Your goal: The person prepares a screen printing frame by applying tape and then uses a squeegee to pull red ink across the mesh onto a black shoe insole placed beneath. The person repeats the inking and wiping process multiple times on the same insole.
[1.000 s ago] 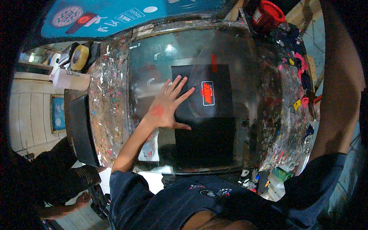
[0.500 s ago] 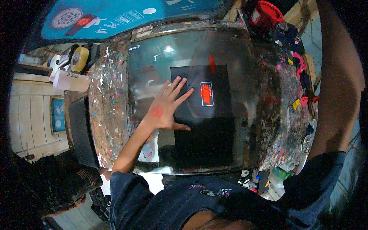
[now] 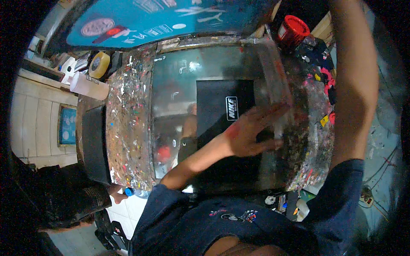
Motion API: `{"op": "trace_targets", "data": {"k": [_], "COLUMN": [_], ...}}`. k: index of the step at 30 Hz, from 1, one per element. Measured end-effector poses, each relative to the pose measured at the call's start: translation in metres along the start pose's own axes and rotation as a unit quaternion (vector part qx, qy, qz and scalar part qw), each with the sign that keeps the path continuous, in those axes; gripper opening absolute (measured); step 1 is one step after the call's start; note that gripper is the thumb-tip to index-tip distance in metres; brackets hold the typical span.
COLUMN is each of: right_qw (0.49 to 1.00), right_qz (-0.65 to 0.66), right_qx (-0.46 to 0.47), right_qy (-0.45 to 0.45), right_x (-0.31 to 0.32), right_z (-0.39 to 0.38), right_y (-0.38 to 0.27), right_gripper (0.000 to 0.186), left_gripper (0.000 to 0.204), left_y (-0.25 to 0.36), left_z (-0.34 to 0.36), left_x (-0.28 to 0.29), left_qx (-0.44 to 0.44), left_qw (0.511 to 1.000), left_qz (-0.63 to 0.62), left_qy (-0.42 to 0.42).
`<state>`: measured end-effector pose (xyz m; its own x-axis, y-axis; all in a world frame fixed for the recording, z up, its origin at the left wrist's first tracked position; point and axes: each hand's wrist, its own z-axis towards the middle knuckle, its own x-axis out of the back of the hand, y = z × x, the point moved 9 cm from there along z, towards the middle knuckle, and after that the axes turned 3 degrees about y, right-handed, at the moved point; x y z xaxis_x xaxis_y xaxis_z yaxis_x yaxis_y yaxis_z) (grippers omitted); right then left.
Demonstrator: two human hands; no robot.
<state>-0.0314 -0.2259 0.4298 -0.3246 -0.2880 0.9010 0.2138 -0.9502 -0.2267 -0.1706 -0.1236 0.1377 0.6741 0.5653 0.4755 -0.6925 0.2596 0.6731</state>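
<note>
A black sheet point(image 3: 224, 87) with a small white-outlined printed label point(image 3: 231, 108) lies flat on the glass plate point(image 3: 171, 77) in the middle of the bench. My left hand point(image 3: 258, 130) reaches across the sheet toward its right side, blurred by motion, with thumb and fingers apart and nothing held. Whether it touches the sheet I cannot tell. My right arm point(image 3: 354, 77) stretches up along the right, and its hand is beyond the picture's upper edge. A blue printing screen point(image 3: 141, 30) with pale designs is tilted up behind the glass.
A red tub point(image 3: 294, 30) stands at the back right. Clear tape point(image 3: 99, 65) and a whitish plastic container point(image 3: 90, 87) sit at the back left. A black panel point(image 3: 95, 143) lies at the left edge. Paint-stained scraps point(image 3: 326, 81) line the right side. Another person's dark clothing point(image 3: 70, 192) shows lower left.
My left hand has swung from the sheet's left edge across to its right side. The red patch over the printed label is gone. The view has shifted slightly.
</note>
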Motion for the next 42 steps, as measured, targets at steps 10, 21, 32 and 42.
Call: {"op": "trace_targets", "data": {"k": [10, 21, 32, 42], "right_qw": [0.981, 0.992, 0.994, 0.996], "right_qz": [-0.137, 0.092, -0.019, -0.08], "right_qx": [0.041, -0.024, -0.043, -0.046], "right_qy": [0.134, -0.085, -0.103, -0.016], "right_x": [-0.185, -0.262, -0.312, -0.306], "right_z": [-0.255, -0.251, -0.131, -0.234], "right_y": [-0.094, -0.06, 0.082, -0.025], "right_gripper": [0.028, 0.032, 0.043, 0.018], "left_gripper": [0.085, 0.079, 0.081, 0.083], "left_y": [0.054, -0.007, -0.026, -0.014], "left_z": [-0.103, -0.191, -0.203, -0.209], "left_x": [0.142, 0.09, 0.079, 0.084], "left_qx": [0.172, 0.158, 0.205, 0.209], "left_qw": [0.906, 0.923, 0.912, 0.905], "left_qz": [0.387, 0.335, 0.347, 0.357], "left_qy": [0.02, 0.104, 0.078, 0.102]}}
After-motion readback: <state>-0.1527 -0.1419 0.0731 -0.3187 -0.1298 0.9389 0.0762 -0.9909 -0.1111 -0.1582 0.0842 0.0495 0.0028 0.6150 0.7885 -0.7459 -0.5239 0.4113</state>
